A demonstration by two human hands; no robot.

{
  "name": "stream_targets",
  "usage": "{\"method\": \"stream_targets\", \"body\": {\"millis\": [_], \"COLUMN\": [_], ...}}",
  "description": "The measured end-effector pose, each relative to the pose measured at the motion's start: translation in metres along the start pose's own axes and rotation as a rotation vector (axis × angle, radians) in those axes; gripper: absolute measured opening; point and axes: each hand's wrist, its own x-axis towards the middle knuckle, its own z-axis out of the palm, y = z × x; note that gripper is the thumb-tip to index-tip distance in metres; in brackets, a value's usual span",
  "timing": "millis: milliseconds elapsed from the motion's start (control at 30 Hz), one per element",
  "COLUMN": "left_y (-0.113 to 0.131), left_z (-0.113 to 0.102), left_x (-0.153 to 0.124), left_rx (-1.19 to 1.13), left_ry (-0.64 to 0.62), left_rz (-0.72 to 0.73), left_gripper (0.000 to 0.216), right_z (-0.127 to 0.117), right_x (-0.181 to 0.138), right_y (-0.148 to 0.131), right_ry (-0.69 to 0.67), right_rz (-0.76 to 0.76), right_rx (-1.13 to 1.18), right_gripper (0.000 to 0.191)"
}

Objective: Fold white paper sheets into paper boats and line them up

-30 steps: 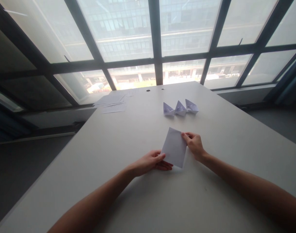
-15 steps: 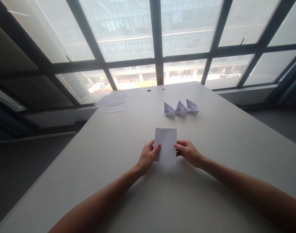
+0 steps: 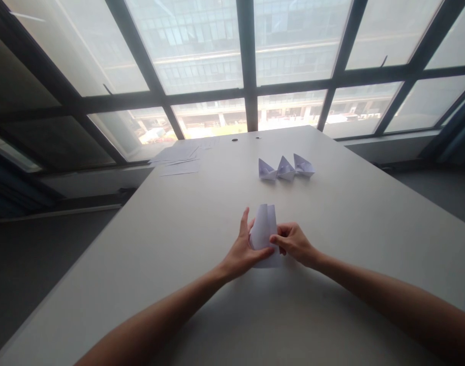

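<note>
Between my hands is a folded sheet of paper (image 3: 260, 229), white, with its left part bent over toward the right edge in a soft curve. My left hand (image 3: 244, 250) holds it from the left, the thumb lying across the lower front and the index finger raised beside it. On the right edge, my right hand (image 3: 293, 243) pinches the paper between thumb and curled fingers. Beyond my hands, three folded paper boats (image 3: 285, 169) stand in a row on the white table (image 3: 202, 213).
Loose white sheets of paper (image 3: 181, 166) lie overlapping at the table's far left edge. A dark round hole (image 3: 235, 140) is set in the tabletop at the far end. Behind the table rise large windows with a dark frame (image 3: 249, 66).
The paper was flat and is now bent over from left to right. My left thumb has moved right across its front, and the left index finger has lifted.
</note>
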Motion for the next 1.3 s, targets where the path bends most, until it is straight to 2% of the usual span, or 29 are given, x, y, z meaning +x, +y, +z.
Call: {"method": "stream_targets", "body": {"millis": [133, 233, 300, 367, 433, 467, 500, 567, 633, 700, 767, 933, 1133, 1300], "left_y": [0.003, 0.0, -0.004, -0.006, -0.002, 0.001, 0.006, 0.014, 0.017, 0.015, 0.01, -0.004, -0.015, -0.018], "left_z": [-0.004, -0.01, -0.016, -0.022, -0.027, -0.028, -0.029, -0.027, -0.022, -0.017, -0.014, -0.013, -0.015, -0.015], "left_x": [0.002, 0.007, 0.01, 0.012, 0.011, 0.008, 0.005, -0.002, -0.008, -0.011, -0.011, -0.003, -0.003, -0.005], "left_rx": [-0.154, -0.267, -0.25, -0.058, 0.333, 0.568, 0.795, 1.121, 1.255, 1.292, 1.309, 1.354, 1.358, 1.311], "left_ry": [0.09, 0.124, 0.173, 0.302, 0.423, 0.426, 0.374, 0.162, -0.024, -0.123, -0.125, -0.008, -0.003, -0.012], "left_rz": [-0.028, -0.016, 0.0, 0.026, 0.103, 0.159, 0.22, 0.286, 0.225, 0.147, 0.124, 0.181, 0.23, 0.245], "left_gripper": [0.116, 0.095, 0.081, 0.079, 0.084, 0.083, 0.079, 0.064, 0.047, 0.04, 0.043, 0.041, 0.042, 0.042], "right_z": [-0.001, -0.009, -0.018, -0.028, -0.036, -0.038, -0.04, -0.041, -0.041, -0.041, -0.04, -0.039, -0.038, -0.038], "right_x": [0.002, 0.006, 0.01, 0.014, 0.017, 0.018, 0.019, 0.021, 0.022, 0.022, 0.022, 0.019, 0.017, 0.016], "right_y": [0.001, 0.0, 0.001, 0.002, 0.003, 0.003, 0.003, 0.002, 0.0, 0.0, 0.001, 0.0, -0.003, 0.002], "right_ry": [0.057, 0.18, 0.247, 0.277, 0.253, 0.229, 0.197, 0.126, 0.077, 0.049, 0.028, 0.003, 0.004, 0.072], "right_rz": [-0.017, -0.003, 0.039, 0.104, 0.171, 0.195, 0.21, 0.207, 0.175, 0.143, 0.122, 0.096, 0.131, 0.046], "right_rx": [-0.025, -0.052, -0.093, -0.163, -0.238, -0.274, -0.315, -0.408, -0.502, -0.582, -0.642, -0.674, -0.544, -0.562], "right_gripper": [0.045, 0.035, 0.032, 0.031, 0.029, 0.028, 0.026, 0.024, 0.024, 0.025, 0.026, 0.027, 0.021, 0.017]}}
